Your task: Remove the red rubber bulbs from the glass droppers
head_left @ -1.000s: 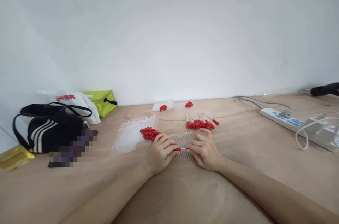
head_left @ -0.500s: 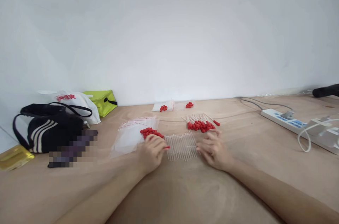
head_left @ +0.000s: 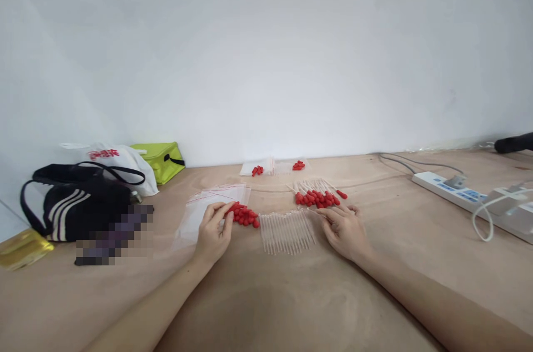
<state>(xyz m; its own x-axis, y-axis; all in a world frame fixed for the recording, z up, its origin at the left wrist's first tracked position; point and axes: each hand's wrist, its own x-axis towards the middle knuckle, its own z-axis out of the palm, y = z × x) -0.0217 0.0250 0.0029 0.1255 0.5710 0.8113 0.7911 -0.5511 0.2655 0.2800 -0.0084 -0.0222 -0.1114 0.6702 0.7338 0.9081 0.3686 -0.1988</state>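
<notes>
At the near edge of a pile of red rubber bulbs (head_left: 245,215) is my left hand (head_left: 214,232), its thumb and fingers apart and the fingertips touching the bulbs. Slender clear tubes (head_left: 287,232) lie side by side in a row between my hands. My right hand (head_left: 345,229) is closed, pinching a thin clear dropper tube (head_left: 312,210) just above the row's right end. Beyond it lies a bunch of droppers (head_left: 317,198) with red bulbs fitted on their near ends. My right fingers partly hide its lower right side.
Clear zip bags (head_left: 200,210) lie left of the bulbs. Two small bags with red pieces (head_left: 257,171) are near the wall. A black bag (head_left: 83,202), a white bag (head_left: 125,166) and a lime case (head_left: 166,160) stand left. A power strip (head_left: 449,188) with cables is right.
My left hand has drawn back leftward from the tube row to the bulb pile; the red bulb at its fingertips no longer shows there. My right hand has shifted slightly right and farther away.
</notes>
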